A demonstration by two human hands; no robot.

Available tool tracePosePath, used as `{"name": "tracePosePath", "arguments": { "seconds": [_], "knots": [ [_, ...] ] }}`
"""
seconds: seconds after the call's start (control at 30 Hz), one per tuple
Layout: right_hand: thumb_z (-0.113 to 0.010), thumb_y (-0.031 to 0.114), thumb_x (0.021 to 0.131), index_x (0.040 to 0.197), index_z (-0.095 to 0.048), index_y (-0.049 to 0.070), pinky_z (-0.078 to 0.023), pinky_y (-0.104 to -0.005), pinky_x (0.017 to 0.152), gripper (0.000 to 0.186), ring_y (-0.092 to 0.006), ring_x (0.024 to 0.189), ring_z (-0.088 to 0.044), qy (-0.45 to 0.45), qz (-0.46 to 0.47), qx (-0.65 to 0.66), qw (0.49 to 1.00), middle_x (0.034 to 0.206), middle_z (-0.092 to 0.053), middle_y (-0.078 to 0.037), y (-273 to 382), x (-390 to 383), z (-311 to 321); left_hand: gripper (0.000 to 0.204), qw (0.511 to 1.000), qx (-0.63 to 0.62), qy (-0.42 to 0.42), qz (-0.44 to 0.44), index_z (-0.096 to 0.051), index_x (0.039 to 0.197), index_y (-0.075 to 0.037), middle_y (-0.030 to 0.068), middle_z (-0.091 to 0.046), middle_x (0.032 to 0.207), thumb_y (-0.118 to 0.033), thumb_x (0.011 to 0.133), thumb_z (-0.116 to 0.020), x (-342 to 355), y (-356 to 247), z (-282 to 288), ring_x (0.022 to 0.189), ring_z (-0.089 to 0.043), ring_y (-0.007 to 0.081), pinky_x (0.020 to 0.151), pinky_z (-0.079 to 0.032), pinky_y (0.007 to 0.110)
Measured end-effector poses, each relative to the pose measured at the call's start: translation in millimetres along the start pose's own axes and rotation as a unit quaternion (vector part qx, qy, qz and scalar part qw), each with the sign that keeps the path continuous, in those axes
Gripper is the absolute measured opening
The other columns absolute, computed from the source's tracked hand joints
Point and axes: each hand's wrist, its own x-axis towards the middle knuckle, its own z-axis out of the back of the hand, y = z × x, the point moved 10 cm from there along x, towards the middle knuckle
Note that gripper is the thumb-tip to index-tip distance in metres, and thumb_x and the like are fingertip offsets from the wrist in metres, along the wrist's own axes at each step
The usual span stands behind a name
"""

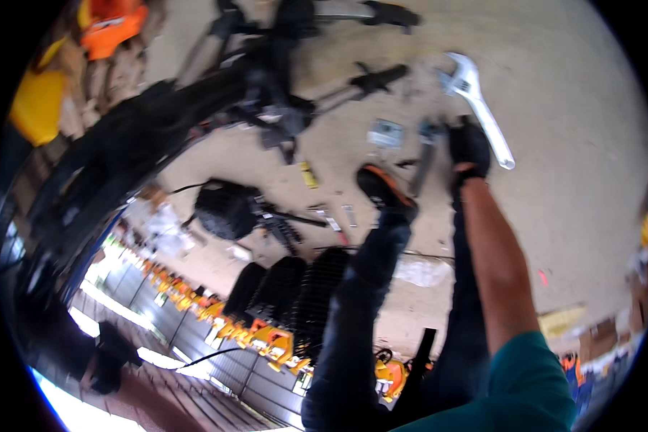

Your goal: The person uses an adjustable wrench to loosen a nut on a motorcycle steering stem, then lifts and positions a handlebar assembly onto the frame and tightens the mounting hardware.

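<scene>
My right hand (470,147), in a black glove, reaches down close to the floor. Right beside it is a large silver adjustable wrench (488,119), its jaw pointing away from me. Blur hides the fingers, so whether they touch the wrench cannot be told. Just left of that hand lies a grey long-handled tool (424,157). My left hand (111,356), also black-gloved, is at the lower left near a long dark machine frame (144,119). Its fingers are smeared and dark.
My shoe (381,189) stands among loose tools. Around it are a small clear-blue packet (386,134), a yellow item (308,175), small wrenches (329,217) and a black bag-like bundle (225,209). Black ribbed tyres or tracks (277,288) and rows of orange-yellow parts (273,342) lie behind.
</scene>
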Motion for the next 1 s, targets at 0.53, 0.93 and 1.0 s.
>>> {"name": "tracePosePath", "arguments": {
  "seconds": [0.53, 0.93, 1.0],
  "knots": [
    [-0.068, 0.010, 0.073, 0.112, -0.053, 0.007, -0.053, -0.0498, 0.079, 0.042, -0.0424, 0.097, -0.061, 0.084, 0.027, -0.102, 0.991, 0.099, -0.062, -0.020, -117.7, 74.3, -19.2, 0.035, 0.747, -0.590, -0.074, 0.297, -0.056, 0.122, 0.001, 0.0211, -0.063, 0.121, -0.024, 0.103, -0.041, -2.9, -0.2, -23.8, 0.115, -0.060, 0.0300, 0.100, -0.049, 0.041],
    [-0.066, 0.040, 0.090, 0.083, -0.054, 0.007, -0.043, -0.0407, 0.051, 0.035, -0.0291, 0.055, -0.059, 0.173, -0.010, 0.030, 0.984, 0.060, -0.058, -0.010, -31.5, 66.7, 225.6, 0.031, 0.758, -0.601, -0.088, 0.238, -0.062, 0.112, 0.004, 0.0176, -0.067, 0.111, -0.022, 0.100, -0.051, -6.3, 6.2, -38.0, 0.104, -0.066, 0.0298, 0.093, -0.052, 0.037],
    [-0.065, 0.035, 0.091, 0.084, -0.057, 0.007, -0.041, -0.0390, 0.050, 0.030, -0.0273, 0.052, -0.056, 0.137, 0.078, 0.019, 0.987, 0.058, -0.055, -0.010, 30.7, 64.8, 313.8, 0.028, 0.708, -0.628, -0.124, 0.298, -0.064, 0.109, 0.005, 0.0166, -0.068, 0.104, -0.020, 0.098, -0.054, -11.1, 13.0, -49.9, 0.095, -0.068, 0.0291, 0.085, -0.054, 0.036]
  ]
}}
